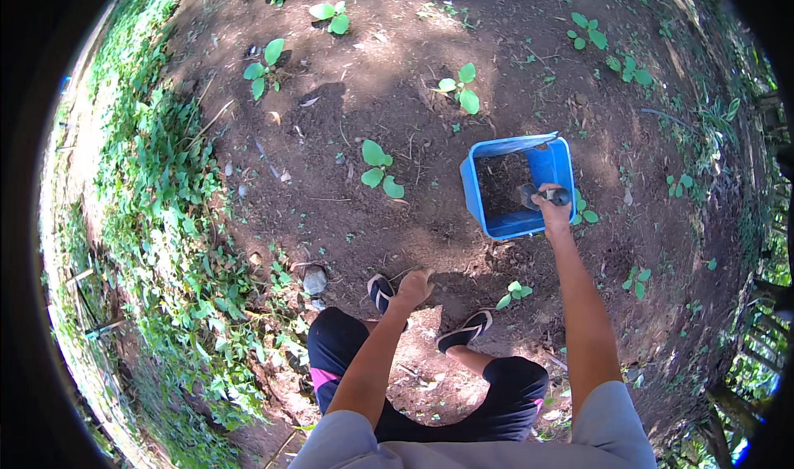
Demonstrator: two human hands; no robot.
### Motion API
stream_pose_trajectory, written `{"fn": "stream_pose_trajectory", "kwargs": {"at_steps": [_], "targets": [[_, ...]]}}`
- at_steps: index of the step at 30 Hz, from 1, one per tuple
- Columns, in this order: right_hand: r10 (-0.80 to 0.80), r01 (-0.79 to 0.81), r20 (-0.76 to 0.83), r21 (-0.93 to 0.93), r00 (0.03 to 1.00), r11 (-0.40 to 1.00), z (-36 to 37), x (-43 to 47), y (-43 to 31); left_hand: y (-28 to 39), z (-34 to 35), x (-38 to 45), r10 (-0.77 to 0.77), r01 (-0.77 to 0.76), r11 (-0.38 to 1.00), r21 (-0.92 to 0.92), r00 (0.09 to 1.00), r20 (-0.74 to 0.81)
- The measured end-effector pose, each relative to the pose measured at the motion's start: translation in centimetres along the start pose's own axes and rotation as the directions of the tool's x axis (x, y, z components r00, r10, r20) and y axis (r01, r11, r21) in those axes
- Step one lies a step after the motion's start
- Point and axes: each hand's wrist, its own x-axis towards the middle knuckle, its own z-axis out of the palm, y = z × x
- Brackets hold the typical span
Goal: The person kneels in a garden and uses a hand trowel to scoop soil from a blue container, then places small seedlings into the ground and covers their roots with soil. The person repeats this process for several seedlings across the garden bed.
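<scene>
A square blue plastic bin [472,187] with a broken far rim stands on the soil, dark loose soil [501,180] inside it. Over the bin's right side, my right hand [548,203] grips a small hand tool [560,196], which looks like a trowel. Its dark grip end points right and its grey head points left into the bin. My left hand [414,288] hovers low in front of my feet, fingers curled. Whether it holds anything is hidden. A leafy seedling [513,294] grows between that hand and my right forearm.
Several broad-leaved seedlings dot the ground, one [382,170] left of the bin and another [583,208] against its right side. A grey stone [315,280] lies near my left sandal [379,293]. Dense green ground cover [180,252] runs along the left; wooden poles [766,326] stand at right.
</scene>
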Motion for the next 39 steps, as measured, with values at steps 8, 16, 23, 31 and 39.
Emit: {"fn": "stream_pose_trajectory", "kwargs": {"at_steps": [8,16,23,31,39], "targets": [[-0.104,0.131,0.144,-0.193,0.984,0.972,0.9,3.6,4.6,1.0,6.2,6.4,0.145,-0.145,0.989,-0.004,0.989,0.027],[-0.260,0.389,0.330,-0.427,0.907,0.816,3.7,7.4,8.9,2.7,9.3,12.7,0.269,-0.255,0.945,-0.204,0.962,0.042],[-0.230,0.474,0.516,-0.412,0.825,0.778,3.9,3.6,8.9,2.8,13.4,20.3,0.281,-0.291,0.802,-0.521,0.954,-0.099],[-0.083,0.250,0.375,-0.422,0.923,0.871,4.8,5.1,8.3,2.6,15.7,24.6,0.131,-0.033,0.415,-0.909,0.991,0.024],[-0.236,0.490,0.489,-0.494,0.840,0.718,5.7,2.7,8.9,4.0,13.4,23.9,0.121,0.020,0.165,-0.986,0.992,0.040]]}}
